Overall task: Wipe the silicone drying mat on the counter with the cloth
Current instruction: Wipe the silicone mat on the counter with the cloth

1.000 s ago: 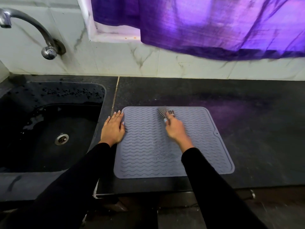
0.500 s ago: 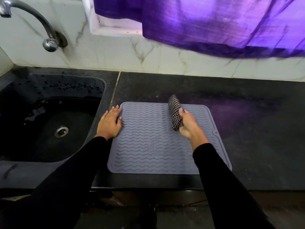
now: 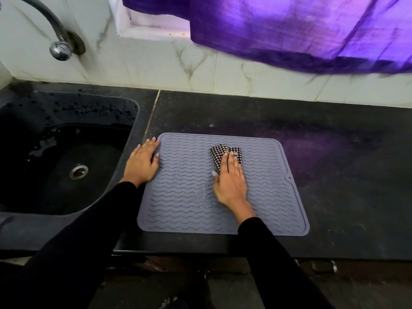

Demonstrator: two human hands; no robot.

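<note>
Mat [image 3: 189, 197], grey and ribbed with wavy lines, is laid flat on the dark desk [image 3: 345, 186], just right of the sink [image 3: 44, 197]. 2 hands are seen, both in black sleeves. The left hand [image 3: 141, 162] is laid flat, fingers straight, across the mat's left edge, with its thumb tip on the mat. The right hand [image 3: 229, 181] is pressed palm-down, fingers straight and together, on 1 checked cloth [image 3: 219, 156] lying on the mat's far middle part; the cloth's far end is left showing past the fingertips. Water drops and a drain [image 3: 78, 171] are seen in the sink. 1 tap [image 3: 59, 46] is fixed to the wall above it. 1 purple curtain [image 3: 289, 30] is hung behind.
</note>
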